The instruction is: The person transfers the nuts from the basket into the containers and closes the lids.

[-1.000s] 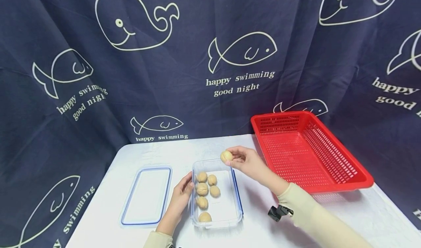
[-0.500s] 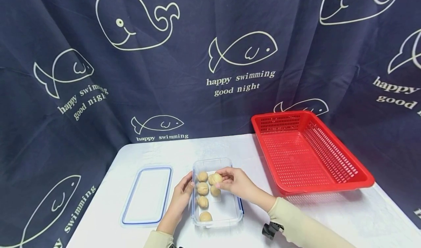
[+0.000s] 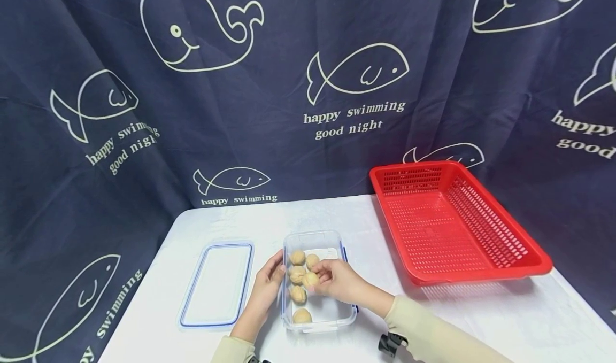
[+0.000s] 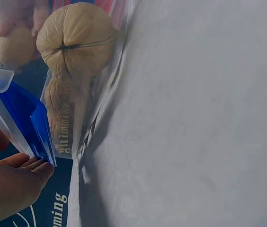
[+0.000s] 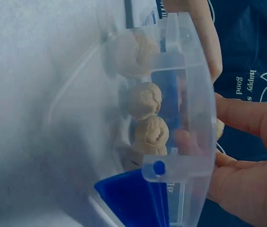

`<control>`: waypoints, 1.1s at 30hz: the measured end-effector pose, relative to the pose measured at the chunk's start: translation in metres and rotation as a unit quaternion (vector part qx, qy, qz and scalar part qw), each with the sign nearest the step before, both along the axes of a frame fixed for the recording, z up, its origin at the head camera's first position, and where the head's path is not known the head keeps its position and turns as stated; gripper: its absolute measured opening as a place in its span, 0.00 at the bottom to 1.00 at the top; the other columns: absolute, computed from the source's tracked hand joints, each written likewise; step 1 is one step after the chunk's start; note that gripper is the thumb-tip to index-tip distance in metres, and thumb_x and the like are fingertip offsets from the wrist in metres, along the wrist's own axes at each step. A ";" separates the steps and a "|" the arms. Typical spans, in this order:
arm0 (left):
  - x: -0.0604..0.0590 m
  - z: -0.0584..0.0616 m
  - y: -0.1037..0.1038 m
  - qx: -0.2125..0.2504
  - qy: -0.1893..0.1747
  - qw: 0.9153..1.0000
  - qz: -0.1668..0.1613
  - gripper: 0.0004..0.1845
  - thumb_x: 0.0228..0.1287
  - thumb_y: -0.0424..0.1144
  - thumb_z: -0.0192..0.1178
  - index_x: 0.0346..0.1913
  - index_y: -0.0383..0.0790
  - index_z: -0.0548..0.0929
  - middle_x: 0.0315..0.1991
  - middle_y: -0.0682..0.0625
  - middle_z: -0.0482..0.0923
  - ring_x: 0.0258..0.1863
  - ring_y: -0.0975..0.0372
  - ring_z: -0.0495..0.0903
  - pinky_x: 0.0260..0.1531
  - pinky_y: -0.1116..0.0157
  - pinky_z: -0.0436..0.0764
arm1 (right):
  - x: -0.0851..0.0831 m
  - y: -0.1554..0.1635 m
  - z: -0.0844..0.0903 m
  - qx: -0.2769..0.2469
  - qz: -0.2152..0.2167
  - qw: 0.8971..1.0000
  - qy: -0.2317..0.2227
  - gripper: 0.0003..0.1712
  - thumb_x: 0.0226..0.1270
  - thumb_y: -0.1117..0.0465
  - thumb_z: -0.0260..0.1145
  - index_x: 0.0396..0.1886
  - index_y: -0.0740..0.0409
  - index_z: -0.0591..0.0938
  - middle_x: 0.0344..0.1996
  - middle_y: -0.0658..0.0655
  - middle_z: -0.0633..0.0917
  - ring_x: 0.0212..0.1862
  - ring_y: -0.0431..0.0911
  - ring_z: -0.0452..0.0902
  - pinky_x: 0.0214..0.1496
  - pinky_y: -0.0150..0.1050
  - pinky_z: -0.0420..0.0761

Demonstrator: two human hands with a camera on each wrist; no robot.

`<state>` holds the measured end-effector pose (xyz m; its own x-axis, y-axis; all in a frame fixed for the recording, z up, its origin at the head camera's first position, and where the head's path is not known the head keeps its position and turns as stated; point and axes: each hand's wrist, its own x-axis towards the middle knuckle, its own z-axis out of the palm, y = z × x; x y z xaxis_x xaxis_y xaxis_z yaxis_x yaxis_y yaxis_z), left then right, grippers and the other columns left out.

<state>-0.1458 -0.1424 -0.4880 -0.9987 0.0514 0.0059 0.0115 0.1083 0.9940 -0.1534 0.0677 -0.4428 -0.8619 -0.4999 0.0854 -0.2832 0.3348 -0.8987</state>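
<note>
Walnut (image 3: 310, 279) pinched in right hand (image 3: 337, 282) fingertips, low inside clear plastic container (image 3: 332, 320) at near middle of table (image 3: 481, 320), beside other walnuts (image 3: 297, 257). Left hand (image 3: 266, 284) fingers laid loosely against container's left wall, steadying it. Probably light, hard-shelled, round and prone to rolling; best pinched across widest part. Lid (image 3: 216, 284) lying left, red basket (image 3: 529, 264) far right.

Left hand (image 3: 266, 284) flat, fingers straight; right hand (image 3: 337, 280) seemingly pinching, fingers curled
</note>
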 end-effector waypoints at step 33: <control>0.000 0.001 0.001 -0.001 -0.009 1.000 0.002 0.26 0.74 0.34 0.48 0.71 0.30 0.61 0.69 0.35 0.62 0.70 0.45 0.59 0.71 0.54 0.58 | 0.005 -0.010 -0.009 0.125 0.072 0.990 0.000 0.11 0.42 0.72 0.78 0.25 0.67 0.82 0.18 0.50 0.78 0.22 0.36 0.69 0.23 0.26 0.73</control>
<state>-0.1463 -0.1414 -0.4871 -0.9988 0.0470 -0.0121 -0.0068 0.1107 0.9938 -0.1483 0.0580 -0.4515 -0.7801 -0.6231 -0.0568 -0.3438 0.5028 -0.7931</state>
